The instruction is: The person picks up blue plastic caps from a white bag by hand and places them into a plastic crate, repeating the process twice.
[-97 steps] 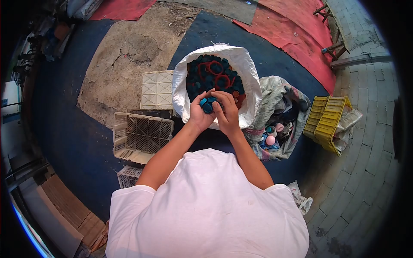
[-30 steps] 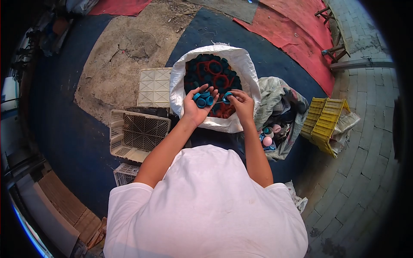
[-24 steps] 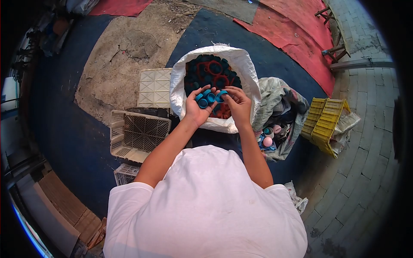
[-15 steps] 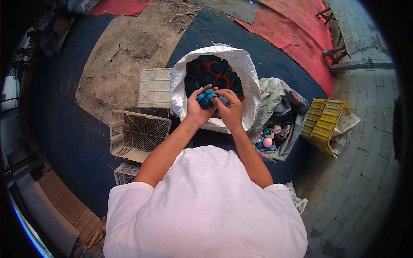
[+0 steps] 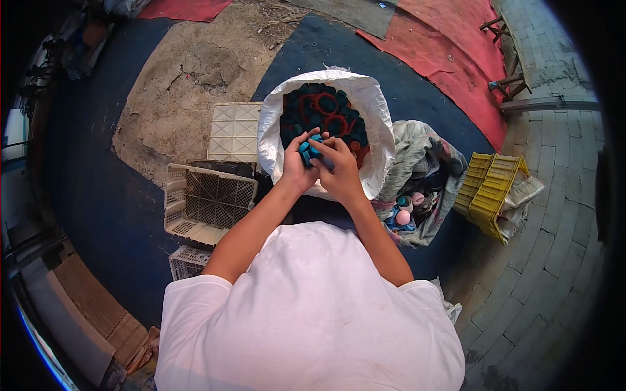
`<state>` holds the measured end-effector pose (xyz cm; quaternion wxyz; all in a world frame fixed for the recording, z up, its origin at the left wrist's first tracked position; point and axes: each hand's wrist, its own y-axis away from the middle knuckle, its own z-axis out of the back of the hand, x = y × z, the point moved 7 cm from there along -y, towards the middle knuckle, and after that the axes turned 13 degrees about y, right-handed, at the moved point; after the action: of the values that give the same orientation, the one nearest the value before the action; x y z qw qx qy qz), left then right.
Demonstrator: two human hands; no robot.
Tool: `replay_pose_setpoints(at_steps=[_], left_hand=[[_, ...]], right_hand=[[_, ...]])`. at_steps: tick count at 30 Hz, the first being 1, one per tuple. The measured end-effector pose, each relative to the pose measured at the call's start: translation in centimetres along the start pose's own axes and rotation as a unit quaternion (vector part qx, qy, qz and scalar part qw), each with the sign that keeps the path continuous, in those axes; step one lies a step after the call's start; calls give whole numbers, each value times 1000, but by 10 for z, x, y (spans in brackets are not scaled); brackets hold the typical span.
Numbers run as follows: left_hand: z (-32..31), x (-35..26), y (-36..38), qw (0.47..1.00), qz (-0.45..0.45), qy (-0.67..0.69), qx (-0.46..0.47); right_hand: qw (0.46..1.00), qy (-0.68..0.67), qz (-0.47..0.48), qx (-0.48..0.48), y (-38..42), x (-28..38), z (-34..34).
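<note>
My left hand (image 5: pixel 297 168) is cupped, palm up, around several teal plastic pieces (image 5: pixel 306 151) that look like bottle caps or short rings. My right hand (image 5: pixel 342 171) comes in from the other side, its fingers bent over the same teal pieces and touching them. What exactly the right fingertips grip is partly hidden. Both hands are above the mouth of a white woven sack (image 5: pixel 377 111). Inside the sack lie many dark teal pieces (image 5: pixel 303 104) and a few red rings (image 5: pixel 335 124).
Right of the sack stands a grey-white woven bag (image 5: pixel 404 146) with mixed plastic pieces, including a pink ball-like one (image 5: pixel 403 217). Farther right are yellow crates (image 5: pixel 486 189). To the left lie a cream crate (image 5: pixel 212 195) and a white crate (image 5: pixel 235 130).
My right hand has moved slightly left and turned inward over the teal pieces, covering more of them. The pale round piece near its fingers no longer shows. My left hand stays almost in place.
</note>
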<state>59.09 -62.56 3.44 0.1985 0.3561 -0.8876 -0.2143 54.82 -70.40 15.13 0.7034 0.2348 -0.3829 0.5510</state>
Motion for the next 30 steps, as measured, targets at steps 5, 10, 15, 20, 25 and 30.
replay_pose_setpoints(at_steps=[5, 10, 15, 20, 25, 30], left_hand=[[-1, 3, 5, 1000, -7, 5, -10], [-7, 13, 11, 999, -20, 8, -39], [-2, 16, 9, 1000, 1, 20, 10], [-12, 26, 21, 999, -41, 23, 15], [-18, 26, 31, 994, -91, -28, 55], [-26, 35, 48, 985, -149, -9, 91]], right_hand=[[997, 27, 65, -40, 1, 4, 4], [974, 166, 154, -13, 8, 25, 0], [985, 91, 58, -136, 17, -5, 6], [859, -468, -169, -122, 25, -71, -42], [790, -574, -180, -118, 23, -62, -40], [810, -546, -195, -83, 28, -59, -36]])
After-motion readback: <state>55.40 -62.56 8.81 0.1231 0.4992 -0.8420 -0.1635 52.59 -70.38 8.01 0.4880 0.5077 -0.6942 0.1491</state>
